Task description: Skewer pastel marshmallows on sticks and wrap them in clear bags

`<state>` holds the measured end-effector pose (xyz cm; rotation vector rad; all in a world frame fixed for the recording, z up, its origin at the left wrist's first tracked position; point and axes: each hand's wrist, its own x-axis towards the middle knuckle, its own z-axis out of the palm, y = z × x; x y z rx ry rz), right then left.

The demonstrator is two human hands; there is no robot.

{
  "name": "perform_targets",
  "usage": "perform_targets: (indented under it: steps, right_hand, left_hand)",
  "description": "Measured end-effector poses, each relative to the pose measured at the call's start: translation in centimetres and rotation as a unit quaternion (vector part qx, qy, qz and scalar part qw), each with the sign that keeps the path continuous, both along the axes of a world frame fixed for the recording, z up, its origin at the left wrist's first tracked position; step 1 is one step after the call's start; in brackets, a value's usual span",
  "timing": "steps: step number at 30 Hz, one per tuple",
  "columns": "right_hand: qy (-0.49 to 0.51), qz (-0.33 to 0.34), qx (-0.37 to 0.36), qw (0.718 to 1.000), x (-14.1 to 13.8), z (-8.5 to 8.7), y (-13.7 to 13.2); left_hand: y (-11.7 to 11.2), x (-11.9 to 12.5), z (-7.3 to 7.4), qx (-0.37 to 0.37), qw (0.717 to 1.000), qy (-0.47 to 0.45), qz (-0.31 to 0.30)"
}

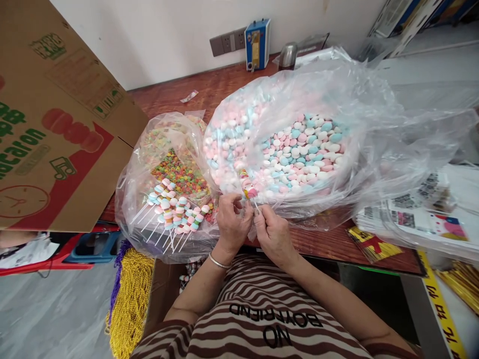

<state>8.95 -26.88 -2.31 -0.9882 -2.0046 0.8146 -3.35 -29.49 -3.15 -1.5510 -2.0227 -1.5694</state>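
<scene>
My left hand (234,219) and my right hand (275,233) meet at the table's front edge. Between them is a candy skewer (250,191) in a clear printed wrapper, tilted away from me. My right fingers pinch its white stick near the wrapper's lower end. The left fingers are closed at the wrapper's bottom edge; their exact grip is partly hidden. To the left, several candy skewers (174,209) of pastel pieces lie heaped on a clear bag, their white sticks toward me. Beyond my hands a large clear bag (359,164) holds pink, white and blue candies (299,149).
A clear bag (130,174) of small multicoloured candies (179,172) stands left, beside a tall cardboard box (75,124). Printed packaging (422,214) and a pack of gold twist ties (374,244) lie right. A blue device (257,45) and metal flask (288,55) stand behind.
</scene>
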Motion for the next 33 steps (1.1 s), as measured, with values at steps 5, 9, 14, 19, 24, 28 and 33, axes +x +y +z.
perform_targets:
  steps: [5,9,14,19,24,28,33]
  right_hand:
    - [0.017,0.007,-0.006,1.0,-0.1,0.0,-0.2]
    - [0.027,0.002,-0.015,1.0,-0.3,0.0,-0.2]
    - [0.037,-0.005,-0.023,0.999,-0.2,0.0,-0.1]
    - [0.038,-0.001,-0.027,0.999,0.3,0.3,0.1]
    - [0.037,0.005,-0.017,0.999,0.6,0.2,0.2]
    - [0.026,0.0,0.025,0.999,0.4,0.0,0.3]
    - [0.013,0.01,0.03,0.999,0.2,0.1,0.4]
  left_hand:
    - [0.1,-0.1,0.8,-0.027,0.999,0.038,0.002]
    - [0.1,-0.3,1.1,-0.035,0.998,0.056,-0.018]
    - [0.2,-1.0,1.7,-0.05,0.983,0.132,-0.113]
    - [-0.1,-1.3,2.1,-0.067,0.972,0.164,-0.153]
    - [-0.5,-1.1,1.6,-0.079,0.976,0.089,-0.185]
    - [-0.5,-0.4,1.0,-0.073,0.961,-0.207,-0.17]
    - [0.1,1.1,1.8,-0.068,0.762,-0.581,-0.277]
